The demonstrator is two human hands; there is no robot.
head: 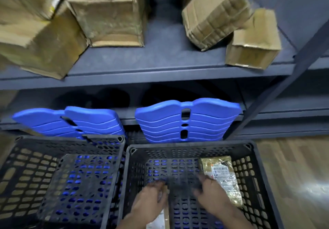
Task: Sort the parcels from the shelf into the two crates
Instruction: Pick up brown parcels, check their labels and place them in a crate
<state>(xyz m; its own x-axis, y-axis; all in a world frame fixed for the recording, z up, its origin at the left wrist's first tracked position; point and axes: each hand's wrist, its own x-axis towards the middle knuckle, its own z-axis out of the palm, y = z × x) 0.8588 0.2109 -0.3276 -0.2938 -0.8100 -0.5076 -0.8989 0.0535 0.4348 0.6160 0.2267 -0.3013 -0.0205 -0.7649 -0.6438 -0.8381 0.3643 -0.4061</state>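
Observation:
Both hands reach down into the right black crate (256, 159). My left hand (151, 202) has its fingers curled over the edge of a brown cardboard parcel with a white label (159, 219), mostly hidden beneath the hand. My right hand (211, 198) is beside a flat parcel wrapped in clear tape (222, 173) that lies against the crate's right wall. Its blurred fingers point up and left and touch the parcel's left edge. The left black crate (21, 161) holds no parcel that I can see. Several cardboard parcels (114, 20) sit on the grey shelf (160, 61) above.
Two blue plastic panels (187, 120) lean against the lower shelf behind the crates. A diagonal shelf brace (277, 86) runs down on the right. More boxes (215, 14) crowd the shelf's right side. Wooden floor (293, 175) shows right of the crates.

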